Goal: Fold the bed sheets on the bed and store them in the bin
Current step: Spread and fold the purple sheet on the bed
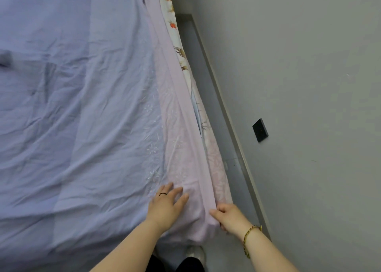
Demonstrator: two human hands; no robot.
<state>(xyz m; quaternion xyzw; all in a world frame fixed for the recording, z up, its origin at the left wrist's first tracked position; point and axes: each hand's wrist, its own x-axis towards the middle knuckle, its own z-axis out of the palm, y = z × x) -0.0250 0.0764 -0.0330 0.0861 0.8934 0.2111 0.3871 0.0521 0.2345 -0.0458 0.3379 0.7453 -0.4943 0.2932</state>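
A lavender-blue bed sheet (78, 111) lies spread and wrinkled over the bed, with a pale pink embroidered border (177, 148) running along its right edge. My left hand (168, 204), wearing a ring, lies flat with straight fingers on the pink border near the bed's corner. My right hand (228, 215), a gold bracelet on its wrist, pinches the pink edge where it hangs over the corner. No bin is in view.
A floral-printed sheet (175, 34) shows beneath, along the bed's right side. A narrow strip of grey floor (208, 82) separates the bed from a grey wall (299, 65) with a black socket plate (260, 130). My feet (195, 255) stand at the bed's corner.
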